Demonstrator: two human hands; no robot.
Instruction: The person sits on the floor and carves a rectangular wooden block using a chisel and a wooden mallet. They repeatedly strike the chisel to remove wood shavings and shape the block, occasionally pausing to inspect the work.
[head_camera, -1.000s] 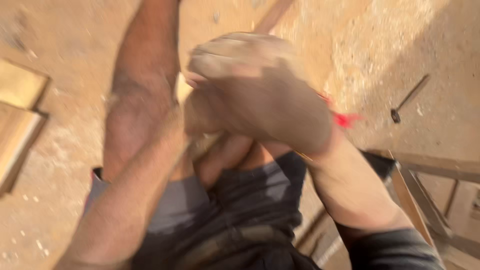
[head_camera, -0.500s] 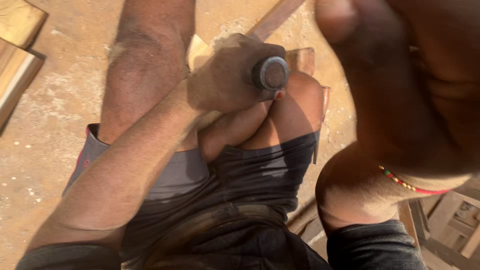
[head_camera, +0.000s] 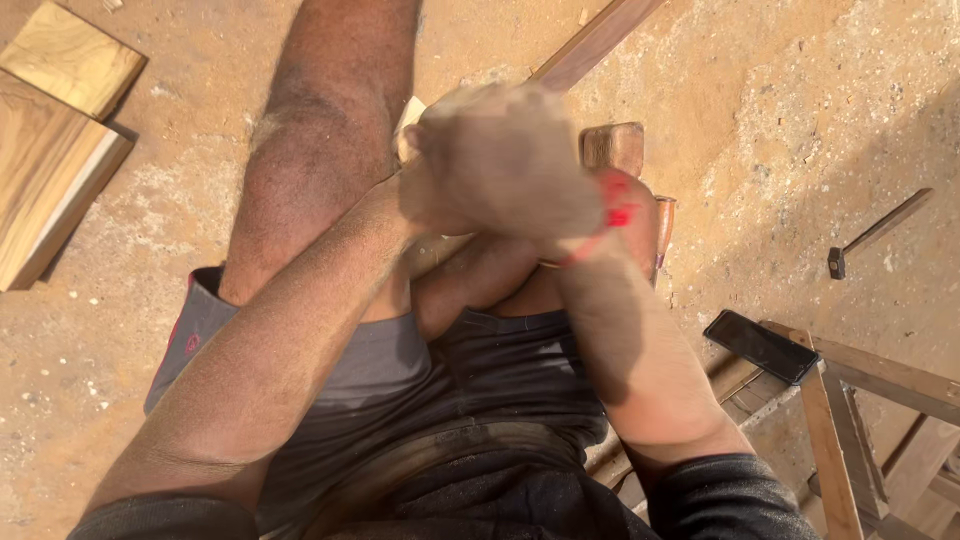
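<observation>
Right at the centre, a small wooden block (head_camera: 612, 146) peeks out just beyond the two hands, with a pale sliver of wood (head_camera: 408, 112) showing on the other side of them. The right hand (head_camera: 520, 165) sits over the top, blurred, fingers curled into a fist; what it grips I cannot tell. The left hand (head_camera: 425, 195) is pressed right against it, mostly covered, so whether its fingers are clenched or loose I cannot tell either. A red thread band (head_camera: 612, 212) circles the right wrist, just this side of the block. Under the hands are the person's bare knee and dark shorts (head_camera: 480, 370). A long wooden strip (head_camera: 590, 45) runs away from the block towards the top edge. Well off to the block's right a small hammer (head_camera: 872, 236) lies on the sandy ground, and nearer, a dark phone (head_camera: 762, 346) rests on a wooden frame (head_camera: 880, 375). Far to the block's left, two wooden boards (head_camera: 55, 170) lie flat on the sand.
</observation>
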